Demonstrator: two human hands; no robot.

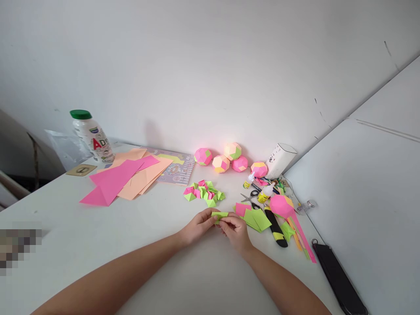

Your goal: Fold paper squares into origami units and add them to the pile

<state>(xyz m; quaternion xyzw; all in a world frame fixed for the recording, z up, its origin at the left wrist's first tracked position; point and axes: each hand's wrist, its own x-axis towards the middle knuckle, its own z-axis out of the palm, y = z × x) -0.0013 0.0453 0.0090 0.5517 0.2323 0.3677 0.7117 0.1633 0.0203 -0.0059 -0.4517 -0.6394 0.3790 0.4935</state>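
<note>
My left hand (200, 226) and my right hand (235, 230) meet at the middle of the white table, both closed on one small folded piece of green paper (220, 215). The paper lies between my thumbs and fingers; its lower part is hidden by them. Just beyond it sits a pile of folded green and pink paper pieces (204, 191). Flat green paper squares (257, 219) and a pink square (243, 209) lie right beside my right hand.
Several paper balls (221, 164) stand along the wall. Scissors (252, 197), glue bottles (265, 193), a utility knife (276, 228) and a phone (339, 278) lie to the right. Large pink sheets (114, 183), a notebook (179, 168) and a green-capped bottle (93, 138) are at the left.
</note>
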